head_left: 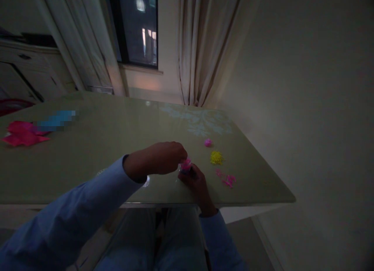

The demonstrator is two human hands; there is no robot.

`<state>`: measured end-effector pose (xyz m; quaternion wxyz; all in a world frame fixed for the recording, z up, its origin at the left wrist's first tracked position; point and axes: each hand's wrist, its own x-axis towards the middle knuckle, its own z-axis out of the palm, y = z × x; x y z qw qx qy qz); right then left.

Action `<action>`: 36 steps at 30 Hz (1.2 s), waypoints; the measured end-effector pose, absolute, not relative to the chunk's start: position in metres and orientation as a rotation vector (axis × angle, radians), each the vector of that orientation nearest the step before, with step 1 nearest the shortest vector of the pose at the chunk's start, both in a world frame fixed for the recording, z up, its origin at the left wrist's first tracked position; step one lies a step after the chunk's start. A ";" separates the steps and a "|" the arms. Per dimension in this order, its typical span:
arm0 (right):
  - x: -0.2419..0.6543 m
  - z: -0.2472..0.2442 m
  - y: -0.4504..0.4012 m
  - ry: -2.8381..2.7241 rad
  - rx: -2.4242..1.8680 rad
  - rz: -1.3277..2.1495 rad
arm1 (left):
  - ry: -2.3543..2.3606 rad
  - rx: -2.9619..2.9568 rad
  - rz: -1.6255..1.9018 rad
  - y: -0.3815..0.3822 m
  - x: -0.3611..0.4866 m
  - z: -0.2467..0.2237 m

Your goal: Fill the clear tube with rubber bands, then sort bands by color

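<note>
Near the table's front edge, my right hand [195, 180] is wrapped round a small clear container [185, 168] with pink material showing at its top. My left hand [165, 157] is closed just above and to the left of the container's mouth; what its fingers pinch is too small to make out. To the right of my hands, a pink clump [207, 142], a pile of yellow bits [216, 157] and loose pink pieces [229, 180] lie on the green tabletop [117, 146].
At the table's far left lie a crumpled red-pink sheet [23, 134] and a blurred blue item [57, 120]. Curtains [194, 45] hang by a window [138, 29] behind the table. A cabinet [29, 68] stands at the left, and a wall runs along the right.
</note>
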<state>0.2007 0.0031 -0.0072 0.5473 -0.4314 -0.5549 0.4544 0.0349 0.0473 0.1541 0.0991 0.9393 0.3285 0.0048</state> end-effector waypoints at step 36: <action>0.214 -0.008 -0.022 -1.483 -1.093 0.804 | 1.056 1.261 1.412 0.018 0.013 0.005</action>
